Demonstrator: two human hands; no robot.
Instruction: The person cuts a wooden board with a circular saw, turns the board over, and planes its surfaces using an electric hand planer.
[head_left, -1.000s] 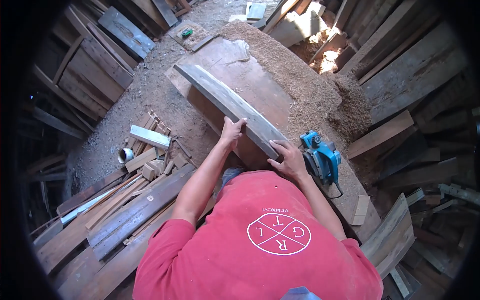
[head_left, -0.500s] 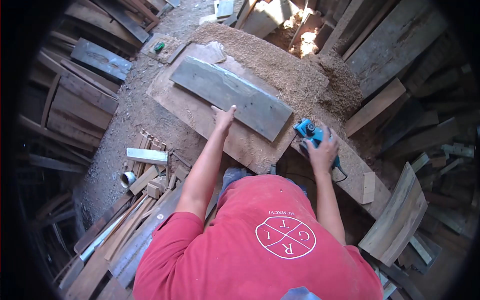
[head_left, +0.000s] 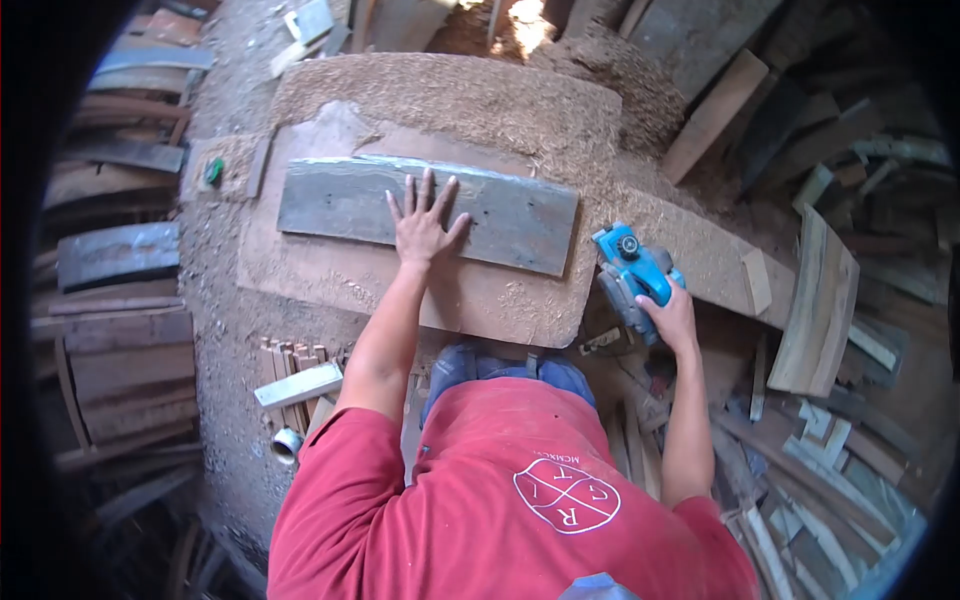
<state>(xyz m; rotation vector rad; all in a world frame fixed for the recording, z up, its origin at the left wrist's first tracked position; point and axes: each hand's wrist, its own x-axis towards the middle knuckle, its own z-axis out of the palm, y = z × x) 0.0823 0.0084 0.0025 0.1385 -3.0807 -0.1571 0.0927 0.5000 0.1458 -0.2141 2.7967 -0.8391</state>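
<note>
A weathered grey board (head_left: 510,220) lies flat on the dusty worktable (head_left: 330,268). Spread fingers of my left hand (head_left: 425,228) rest on its face, left of the middle, gripping nothing. In my right hand (head_left: 672,312) is a blue electric planer (head_left: 638,265), held by its rear handle just beyond the board's right end and apart from it. Its front knob faces up, and its underside is hidden from me.
Wood shavings (head_left: 450,95) cover the table's far side, with a bigger heap (head_left: 640,110) at the back right. A green object (head_left: 214,172) sits at the left. Lumber stacks (head_left: 130,370) line the left; a broad plank (head_left: 815,300) leans at the right.
My left hand has gone from the board's near edge onto its face, fingers now spread. The planer has been raised and turned by my right hand. My view has rotated.
</note>
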